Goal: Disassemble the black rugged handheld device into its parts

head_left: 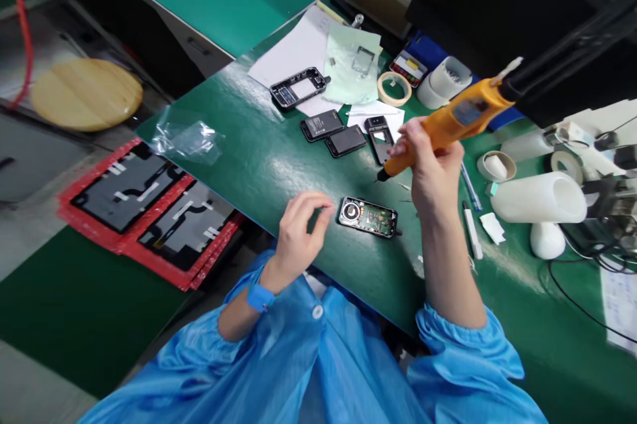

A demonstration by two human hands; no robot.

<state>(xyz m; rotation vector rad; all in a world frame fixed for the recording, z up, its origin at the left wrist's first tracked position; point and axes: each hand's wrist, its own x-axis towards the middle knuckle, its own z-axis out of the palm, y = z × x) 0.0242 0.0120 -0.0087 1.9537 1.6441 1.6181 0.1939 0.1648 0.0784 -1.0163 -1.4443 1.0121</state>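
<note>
Opened handset (371, 219) is lying on a green workbench (269, 178), long axis running roughly left to right, bare surface stretching from its near side to the bench edge. Past its far side, an orange power screwdriver (450, 120) is slanting downward, the right hand (432, 165) wrapping its barrel. Nearer, just off its left end, the left hand (301, 235) is curling, thumb and forefinger nearly meeting; whether they are pinching anything tiny, I cannot tell.

One orange screwdriver (450, 122), one open circuit-board device (371, 217), two dark blocks (321, 125) farther off, one wooden seat (87, 93) at left.
</note>
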